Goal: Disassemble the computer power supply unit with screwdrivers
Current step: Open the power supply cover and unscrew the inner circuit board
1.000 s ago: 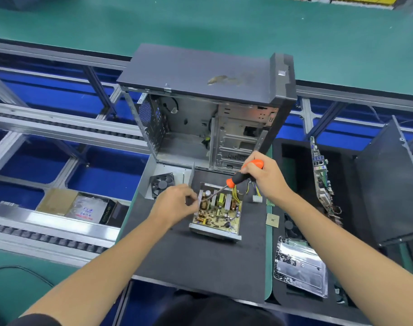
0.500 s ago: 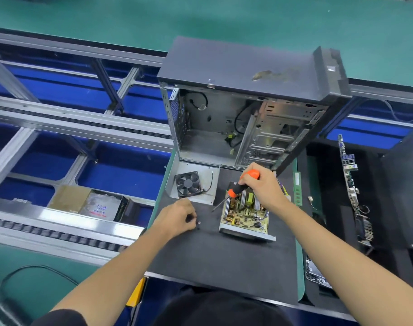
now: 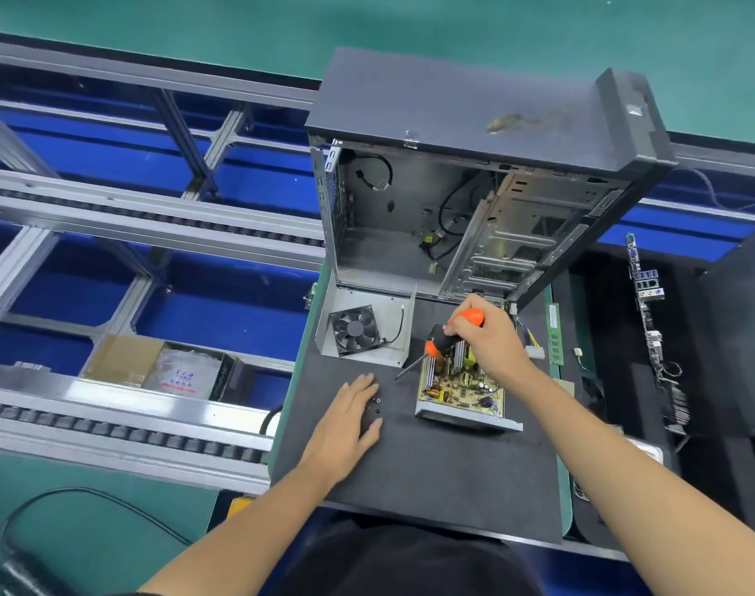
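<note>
An opened power supply unit [image 3: 462, 393], its circuit board exposed in a shallow metal tray, is lying on the dark mat of the worktop [image 3: 431, 475], in front of an empty computer case [image 3: 474, 200] standing with its side open. A screwdriver [image 3: 446, 339] with an orange and black handle is being gripped by the right hand [image 3: 487, 342], fingers curled round the handle above the far end of the unit, while its shaft is pointing down and left, past the unit's left edge towards the mat. The left hand [image 3: 350, 419] is being held flat with fingers spread, just beside a few small dark screws [image 3: 375, 405] lying on the mat left of the unit. The unit's metal cover with a black fan [image 3: 354, 331] is sitting just behind the left hand.
</note>
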Demonstrator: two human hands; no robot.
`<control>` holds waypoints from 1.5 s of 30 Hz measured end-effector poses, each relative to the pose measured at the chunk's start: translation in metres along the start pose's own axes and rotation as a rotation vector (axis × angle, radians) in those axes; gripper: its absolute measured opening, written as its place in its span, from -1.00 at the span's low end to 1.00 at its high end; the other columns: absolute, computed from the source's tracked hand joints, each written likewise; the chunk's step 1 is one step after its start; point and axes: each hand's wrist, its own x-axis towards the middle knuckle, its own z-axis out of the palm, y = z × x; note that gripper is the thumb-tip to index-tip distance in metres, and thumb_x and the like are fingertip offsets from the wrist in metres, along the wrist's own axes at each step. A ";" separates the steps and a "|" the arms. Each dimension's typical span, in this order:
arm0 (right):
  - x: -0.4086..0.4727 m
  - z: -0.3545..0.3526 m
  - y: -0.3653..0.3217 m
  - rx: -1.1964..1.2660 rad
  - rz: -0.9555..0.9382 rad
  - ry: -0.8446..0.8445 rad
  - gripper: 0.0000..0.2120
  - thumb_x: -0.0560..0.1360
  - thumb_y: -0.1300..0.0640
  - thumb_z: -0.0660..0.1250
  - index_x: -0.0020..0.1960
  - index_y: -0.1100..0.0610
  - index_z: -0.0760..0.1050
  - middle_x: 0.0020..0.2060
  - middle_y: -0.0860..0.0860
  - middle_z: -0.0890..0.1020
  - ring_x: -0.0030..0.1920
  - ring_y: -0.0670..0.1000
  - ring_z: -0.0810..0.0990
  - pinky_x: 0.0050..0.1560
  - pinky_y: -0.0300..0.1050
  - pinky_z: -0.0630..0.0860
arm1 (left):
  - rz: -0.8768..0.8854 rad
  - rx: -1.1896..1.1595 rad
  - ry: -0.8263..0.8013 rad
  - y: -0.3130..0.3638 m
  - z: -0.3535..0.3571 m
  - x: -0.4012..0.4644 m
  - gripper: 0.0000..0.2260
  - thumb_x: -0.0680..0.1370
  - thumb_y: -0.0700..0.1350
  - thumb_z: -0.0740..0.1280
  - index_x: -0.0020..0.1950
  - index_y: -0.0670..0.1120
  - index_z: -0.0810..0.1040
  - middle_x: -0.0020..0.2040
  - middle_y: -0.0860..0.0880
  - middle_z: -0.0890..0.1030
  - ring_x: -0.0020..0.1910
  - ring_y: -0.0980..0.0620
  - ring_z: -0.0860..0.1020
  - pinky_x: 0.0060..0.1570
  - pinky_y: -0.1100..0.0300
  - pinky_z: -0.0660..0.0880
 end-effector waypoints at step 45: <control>-0.091 -0.086 0.159 0.456 0.604 0.404 -0.74 0.41 0.50 0.19 -0.14 0.16 0.28 -0.28 0.19 0.52 -0.32 0.12 0.55 -0.33 -0.14 0.46 | 0.305 0.020 0.246 0.092 0.011 0.075 -0.72 0.68 0.09 0.17 0.27 -0.01 0.51 0.24 0.09 0.38 0.37 0.18 0.23 0.52 0.27 -0.01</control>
